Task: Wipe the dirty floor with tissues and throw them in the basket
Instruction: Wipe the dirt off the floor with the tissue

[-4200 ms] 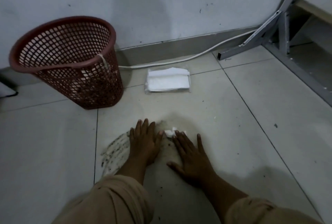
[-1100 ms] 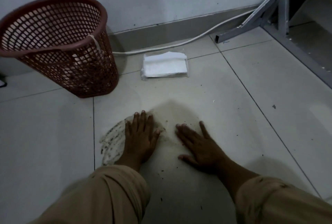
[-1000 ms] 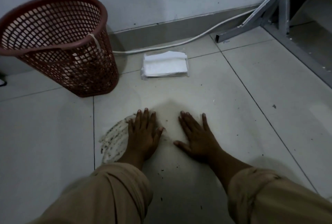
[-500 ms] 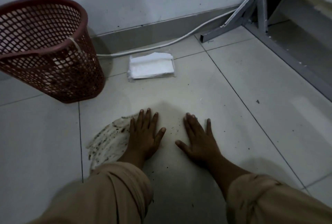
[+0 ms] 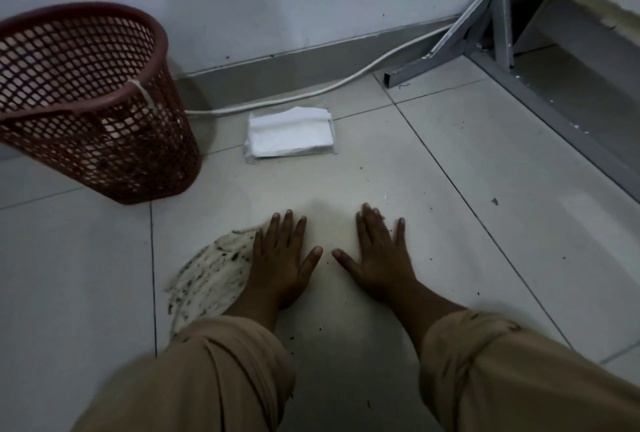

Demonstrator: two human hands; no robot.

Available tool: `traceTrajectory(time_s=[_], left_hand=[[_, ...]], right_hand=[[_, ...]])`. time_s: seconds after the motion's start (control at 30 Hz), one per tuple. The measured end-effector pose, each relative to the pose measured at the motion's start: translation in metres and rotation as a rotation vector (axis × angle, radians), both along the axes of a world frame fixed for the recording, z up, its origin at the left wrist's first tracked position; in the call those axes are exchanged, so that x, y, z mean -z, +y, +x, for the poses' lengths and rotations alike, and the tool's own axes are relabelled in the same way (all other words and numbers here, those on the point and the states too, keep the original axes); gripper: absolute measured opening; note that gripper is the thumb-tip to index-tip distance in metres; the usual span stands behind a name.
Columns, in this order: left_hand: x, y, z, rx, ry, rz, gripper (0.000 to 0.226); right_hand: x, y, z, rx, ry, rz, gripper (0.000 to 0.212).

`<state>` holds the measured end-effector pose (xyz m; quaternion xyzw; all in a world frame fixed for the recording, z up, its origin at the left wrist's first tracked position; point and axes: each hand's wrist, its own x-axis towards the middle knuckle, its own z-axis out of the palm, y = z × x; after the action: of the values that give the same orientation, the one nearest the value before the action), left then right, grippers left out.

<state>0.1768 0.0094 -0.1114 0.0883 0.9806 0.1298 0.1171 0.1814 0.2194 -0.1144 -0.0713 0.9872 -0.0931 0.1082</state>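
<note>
Tissues: white folded stack [image 5: 290,134] sits centre-top; soiled, speckled one [image 5: 211,274] lies under your left hand [image 5: 281,260], left of centre. Both palms flat, gripping nothing. Right hand [image 5: 380,255] bare; bunch inward, then red mesh basket [image 5: 86,99] upper left.

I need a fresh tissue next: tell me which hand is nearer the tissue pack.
Left, narrowly. The left hand lies flat almost straight below the tissue pack; the right hand lies flat farther off, below and to its right.

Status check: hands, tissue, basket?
Left hand flat on dirty tissue. Right hand flat on floor. Basket upright, path unobstructed.
</note>
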Motion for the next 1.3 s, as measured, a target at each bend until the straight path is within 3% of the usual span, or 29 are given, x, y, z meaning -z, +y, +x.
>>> traceTrajectory(time_s=[0.13,0.23,0.3,0.43,0.5,0.77,1.0,1.17,1.3], left_hand=[[0.001,-0.002,0.004,-0.002,-0.005,-0.032,0.069],[0.001,-0.006,0.001,-0.021,0.003,-0.033,0.069],[0.000,-0.004,-0.001,-0.021,-0.010,-0.025,0.071],[0.001,0.009,-0.004,-0.001,-0.019,0.011,0.076],[0.002,0.012,-0.005,0.012,-0.014,0.015,0.077],[0.007,-0.004,0.010,0.006,0.017,-0.072,0.080],[0.000,-0.015,0.019,-0.083,0.012,-0.049,0.080],[-0.007,-0.034,0.026,-0.176,0.004,-0.058,0.077],[-0.010,-0.044,0.035,-0.203,-0.019,-0.052,0.077]], right_hand=[[0.002,-0.029,0.014,-0.329,0.013,-0.023,0.086],[0.009,-0.005,0.038,-0.499,0.044,-0.020,0.085],[0.011,0.020,0.043,-0.418,0.070,0.020,0.085],[0.010,0.032,0.023,0.039,0.047,0.054,0.090],[0.006,0.014,0.009,0.091,0.031,0.008,0.094],[0.019,-0.022,0.039,-0.382,0.094,-0.069,0.082],[0.009,-0.028,0.004,-0.120,0.048,-0.080,0.088],[0.010,-0.074,0.003,-0.387,0.039,-0.105,0.078],[0.017,-0.052,0.018,-0.557,0.092,-0.054,0.079]])
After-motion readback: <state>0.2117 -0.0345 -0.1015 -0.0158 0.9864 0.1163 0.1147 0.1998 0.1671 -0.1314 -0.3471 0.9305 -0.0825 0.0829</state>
